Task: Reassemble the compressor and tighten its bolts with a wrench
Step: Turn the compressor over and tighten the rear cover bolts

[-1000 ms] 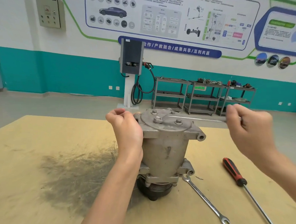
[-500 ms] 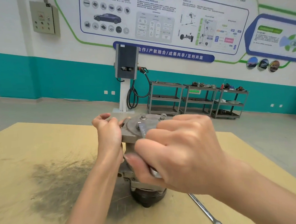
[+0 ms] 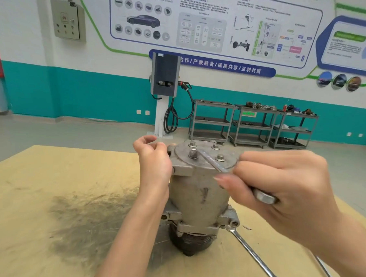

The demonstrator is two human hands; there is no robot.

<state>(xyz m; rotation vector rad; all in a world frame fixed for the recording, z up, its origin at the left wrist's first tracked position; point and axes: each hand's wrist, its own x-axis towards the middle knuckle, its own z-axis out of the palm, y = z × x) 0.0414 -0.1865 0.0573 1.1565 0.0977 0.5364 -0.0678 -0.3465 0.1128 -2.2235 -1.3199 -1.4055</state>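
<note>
A grey metal compressor [image 3: 198, 192] stands upright on the wooden table [image 3: 43, 198], black pulley end down. Its round top cover carries several bolts [image 3: 220, 157]. A silver wrench [image 3: 213, 162] sits with its head on the near-left bolt [image 3: 193, 153] and its handle runs toward me. My right hand [image 3: 286, 188] grips that handle near its end, close to the camera. My left hand [image 3: 154, 161] holds the left side of the top cover, fingers curled round its lug.
A second silver wrench [image 3: 254, 255] lies on the table right of the compressor's base. A dark smear of grime [image 3: 86, 219] marks the tabletop on the left. Metal shelf carts [image 3: 251, 124] and a charging post [image 3: 165, 92] stand by the far wall.
My right hand swung the wrench handle from far right round toward me, turning it on the bolt. The left hand stayed on the cover. The camera shifted, hiding the red screwdriver.
</note>
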